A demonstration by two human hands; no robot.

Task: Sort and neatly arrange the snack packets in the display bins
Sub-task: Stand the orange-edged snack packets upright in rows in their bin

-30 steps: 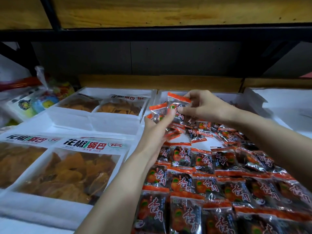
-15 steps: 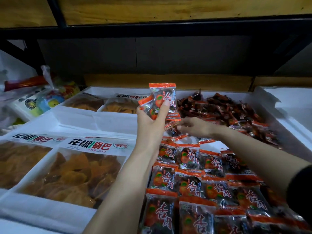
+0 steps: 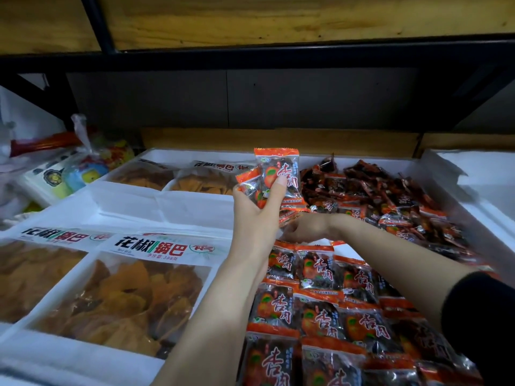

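Left hand (image 3: 259, 207) is raised, thumb across the front and fingers curled behind, gripping a small stack (image 3: 278, 174) of orange-topped packets, labels facing the camera. Right hand (image 3: 306, 227) sits low, just under and to the right of the left one. Its fingertips are hidden behind the left wrist, so I can't tell whether it is pinching a packet or lying flat.

Bin (image 3: 479, 218) layout from the hands:
- neat rows (image 3: 320, 274) below and nearer the body, flat, labels up, overlapping like shingles
- loose heap (image 3: 390, 196) to the right and beyond the right hand, packets every way up
- a bare white strip right below the right hand, between rows and heap; my guess is the next row goes there

How I'd do the step:
- feed one packet at a time from the stack, the right hand taking it by the orange seal
- same label orientation as the rows, bottom edge lapping the row in front
- start at the left wall, work right, same column pitch
- lay each one flat, don't drop it; the film looks slick and will likely slide
- grip the stack lightly so the contents aren't crushed

Risk: the right forearm crosses the finished rows, so lift it clear rather than drag.
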